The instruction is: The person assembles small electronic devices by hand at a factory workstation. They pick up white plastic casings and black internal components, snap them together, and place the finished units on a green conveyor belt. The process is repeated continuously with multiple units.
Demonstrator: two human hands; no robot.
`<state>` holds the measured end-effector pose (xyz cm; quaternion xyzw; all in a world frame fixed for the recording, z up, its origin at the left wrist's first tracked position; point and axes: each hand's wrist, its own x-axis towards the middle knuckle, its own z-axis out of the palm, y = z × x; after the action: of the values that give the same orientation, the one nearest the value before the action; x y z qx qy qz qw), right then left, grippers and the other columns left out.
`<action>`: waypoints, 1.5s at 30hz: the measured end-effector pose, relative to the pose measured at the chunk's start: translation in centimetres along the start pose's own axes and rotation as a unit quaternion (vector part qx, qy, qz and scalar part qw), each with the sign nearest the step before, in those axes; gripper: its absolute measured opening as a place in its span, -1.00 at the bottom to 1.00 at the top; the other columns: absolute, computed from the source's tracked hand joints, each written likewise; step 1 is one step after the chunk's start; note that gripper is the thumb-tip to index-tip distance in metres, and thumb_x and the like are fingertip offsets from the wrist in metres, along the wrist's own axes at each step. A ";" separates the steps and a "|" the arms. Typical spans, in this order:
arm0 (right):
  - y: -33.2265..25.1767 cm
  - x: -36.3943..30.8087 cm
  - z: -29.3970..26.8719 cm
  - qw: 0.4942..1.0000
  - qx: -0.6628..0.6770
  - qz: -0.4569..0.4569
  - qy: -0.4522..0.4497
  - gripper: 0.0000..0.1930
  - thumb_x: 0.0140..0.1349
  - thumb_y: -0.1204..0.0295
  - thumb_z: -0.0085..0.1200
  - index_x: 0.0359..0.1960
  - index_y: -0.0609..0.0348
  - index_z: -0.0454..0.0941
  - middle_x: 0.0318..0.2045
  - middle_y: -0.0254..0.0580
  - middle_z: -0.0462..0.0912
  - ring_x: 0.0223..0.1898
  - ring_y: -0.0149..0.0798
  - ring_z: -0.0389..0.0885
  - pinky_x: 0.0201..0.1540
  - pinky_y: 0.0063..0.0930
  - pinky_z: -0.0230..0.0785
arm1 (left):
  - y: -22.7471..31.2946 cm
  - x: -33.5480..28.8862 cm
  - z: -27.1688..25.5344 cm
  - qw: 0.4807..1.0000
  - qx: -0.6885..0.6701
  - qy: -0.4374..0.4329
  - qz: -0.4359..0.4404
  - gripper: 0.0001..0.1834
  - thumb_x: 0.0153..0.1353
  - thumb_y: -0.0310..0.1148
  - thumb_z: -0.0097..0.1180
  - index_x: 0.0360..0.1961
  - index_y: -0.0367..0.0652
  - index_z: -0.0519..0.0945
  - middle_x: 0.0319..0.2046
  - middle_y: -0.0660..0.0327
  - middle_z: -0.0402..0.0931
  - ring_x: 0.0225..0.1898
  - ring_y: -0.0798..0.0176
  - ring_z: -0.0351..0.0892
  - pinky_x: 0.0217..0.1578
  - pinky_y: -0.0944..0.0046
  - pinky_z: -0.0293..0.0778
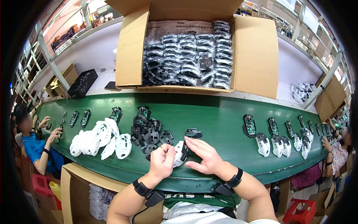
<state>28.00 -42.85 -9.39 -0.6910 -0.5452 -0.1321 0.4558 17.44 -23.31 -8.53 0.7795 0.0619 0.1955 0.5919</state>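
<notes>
Over the near edge of the green belt, my left hand (pixel 162 161) is closed around a white mouse shell (pixel 178 159) with a black piece (pixel 182 150) along its right side. My right hand (pixel 206 156) has its fingers stretched out, fingertips at the upper end of that black piece, thumb held apart. Behind my hands lies a single black plastic part (pixel 193 133). A heap of similar black parts (pixel 149 133) sits to the left of my left hand. Farther left is a pile of white mouse shells (pixel 93 138).
An open cardboard box (pixel 255 56) with bagged parts stands behind the belt (pixel 220 112). Mouse bases with green circuit boards (pixel 249 126) and white shells (pixel 263 145) line the right. Co-workers sit at both ends. Below left is another carton (pixel 71 186); a red stool (pixel 299 211) stands lower right.
</notes>
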 end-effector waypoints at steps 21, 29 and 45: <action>-3.0 1.2 1.1 0.995 0.022 0.099 0.000 -0.45 0.03 0.47 0.48 0.09 0.27 0.56 -0.09 0.07 0.69 -0.16 0.02 0.75 -0.12 -0.32 0.64 | 2.9 0.3 -0.5 0.916 0.296 0.005 0.272 -0.66 0.09 -0.20 0.45 -0.26 -0.22 0.66 -0.38 0.12 0.64 -0.38 0.05 0.65 -0.31 0.13 0.52; -2.1 0.4 0.0 0.975 0.217 0.037 -0.013 -0.63 0.16 0.51 0.41 0.03 0.28 0.68 0.00 0.05 0.75 0.01 -0.04 0.76 0.05 -0.28 0.62 | 2.5 0.0 -1.4 0.905 0.158 -0.027 0.395 -0.66 0.27 -0.23 0.22 -0.06 -0.26 0.65 -0.44 0.15 0.54 -0.49 0.10 0.44 -0.38 0.12 0.32; 4.1 -0.4 -8.8 0.873 -0.228 0.422 -0.090 -0.69 0.21 0.21 0.10 -0.29 0.17 0.78 -0.28 0.16 0.75 -0.22 0.14 0.75 -0.09 -0.10 0.60 | 2.4 2.7 -5.3 0.886 0.382 0.136 0.226 -0.67 0.14 -0.34 0.35 -0.09 -0.27 0.67 -0.34 0.06 0.61 -0.29 -0.01 0.59 -0.20 0.08 0.51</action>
<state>34.24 -49.85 -6.78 -0.9491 -0.1952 0.0142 0.2468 17.56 -18.36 -4.42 0.9039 0.0339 0.3894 0.1738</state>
